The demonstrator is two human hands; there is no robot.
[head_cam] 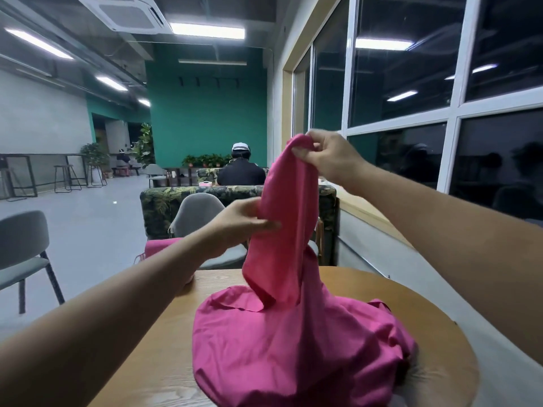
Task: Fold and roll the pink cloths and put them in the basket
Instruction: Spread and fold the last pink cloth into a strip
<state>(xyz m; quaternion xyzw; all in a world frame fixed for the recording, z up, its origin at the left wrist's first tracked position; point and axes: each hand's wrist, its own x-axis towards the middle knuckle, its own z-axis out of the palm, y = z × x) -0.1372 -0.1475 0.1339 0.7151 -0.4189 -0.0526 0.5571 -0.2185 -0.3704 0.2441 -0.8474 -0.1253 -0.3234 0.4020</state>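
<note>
Cloth (293, 348) pooled on surface (158, 342); right hand (330, 160) pinched its top, left hand (244, 223) pinched lower; best find corners first.

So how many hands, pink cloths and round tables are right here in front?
Hands: 2, left hand and right hand
Pink cloths: 2 I can tell apart, lifted heap and far cloth
Round table: 1
Total: 5

Pink cloth (293, 333) heaps the table's (152, 362) middle; left wood lies bare.
</note>
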